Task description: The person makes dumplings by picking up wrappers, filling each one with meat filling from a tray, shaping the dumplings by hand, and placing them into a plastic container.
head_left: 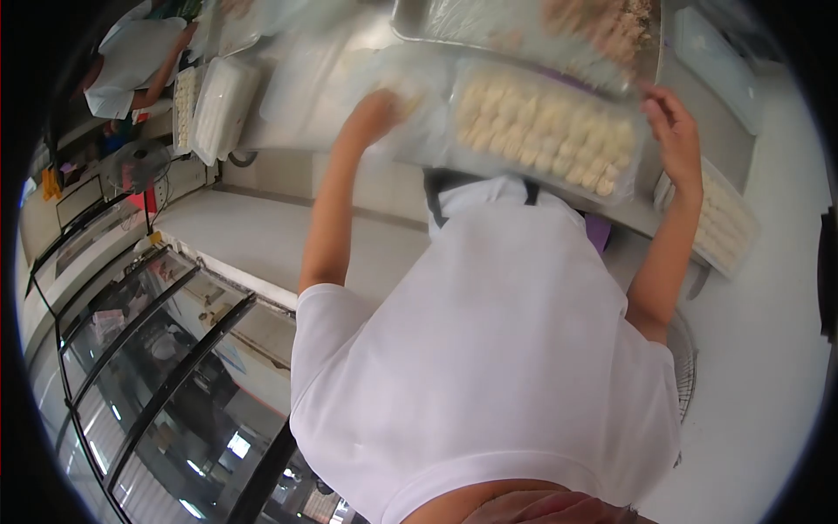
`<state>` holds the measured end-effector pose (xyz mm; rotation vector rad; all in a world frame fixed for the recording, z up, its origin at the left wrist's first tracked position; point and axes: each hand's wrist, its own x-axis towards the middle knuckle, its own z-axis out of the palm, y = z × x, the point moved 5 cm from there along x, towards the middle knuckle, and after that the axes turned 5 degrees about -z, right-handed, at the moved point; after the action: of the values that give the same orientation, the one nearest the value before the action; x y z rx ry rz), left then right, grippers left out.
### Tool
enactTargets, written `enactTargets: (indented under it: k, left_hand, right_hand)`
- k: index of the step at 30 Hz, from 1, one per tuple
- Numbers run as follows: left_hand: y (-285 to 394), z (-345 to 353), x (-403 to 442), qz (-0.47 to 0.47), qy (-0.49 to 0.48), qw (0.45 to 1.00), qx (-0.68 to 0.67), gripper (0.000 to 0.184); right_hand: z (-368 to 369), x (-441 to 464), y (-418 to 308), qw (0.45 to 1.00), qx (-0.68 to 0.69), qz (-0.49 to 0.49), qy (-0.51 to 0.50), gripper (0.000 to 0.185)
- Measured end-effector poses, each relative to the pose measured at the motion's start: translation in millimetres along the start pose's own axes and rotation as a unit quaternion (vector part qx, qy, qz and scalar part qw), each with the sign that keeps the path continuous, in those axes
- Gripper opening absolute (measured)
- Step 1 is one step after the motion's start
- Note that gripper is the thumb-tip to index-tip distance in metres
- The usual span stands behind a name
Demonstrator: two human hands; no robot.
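My left hand (377, 116) is closed over the worktop beside a clear plastic tray. A small pale yellowish thing (408, 103) is at its fingertips, too blurred to name. Rows of small pale dumpling-like pieces (550, 131) fill the clear plastic tray (456, 103) in front of my body. My right hand (675, 140) is beyond that tray's right end, with its fingers bent together near the corner of a metal tray (524, 45). What those fingers hold, if anything, I cannot make out. Crumbly pinkish-brown filling (611, 31) lies in the metal tray.
Another tray of pale pieces (711, 218) sits low at the right. Stacked white trays (223, 105) stand at the left, near a fan (140, 166). A co-worker in a white shirt (135, 61) is at the far left. A translucent lid-like sheet (720, 70) lies at upper right.
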<state>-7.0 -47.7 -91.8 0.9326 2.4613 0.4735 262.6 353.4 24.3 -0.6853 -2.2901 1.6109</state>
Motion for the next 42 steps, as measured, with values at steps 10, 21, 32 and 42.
enactTargets:
  k: [10,21,32,42]
  left_hand:
    - [13.7,8.4,-9.6,0.041,0.131,0.99,-0.027,0.02]
    - [25.4,26.0,-26.3,0.068,0.119,0.99,-0.039,0.01]
    - [-11.8,1.0,-17.3,-0.068,0.233,0.933,-0.266,0.008]
    - [-17.8,3.9,-17.4,-0.149,0.192,0.541,-0.805,0.029]
  right_hand:
    - [29.5,60.3,10.6,0.943,-0.307,-0.083,-0.1,0.031]
    - [59.5,121.6,68.8,0.837,-0.497,-0.202,-0.107,0.035]
    - [66.4,149.2,54.0,0.892,-0.387,-0.201,-0.12,0.032]
    - [127.3,143.6,24.8,0.88,-0.319,-0.243,-0.255,0.025]
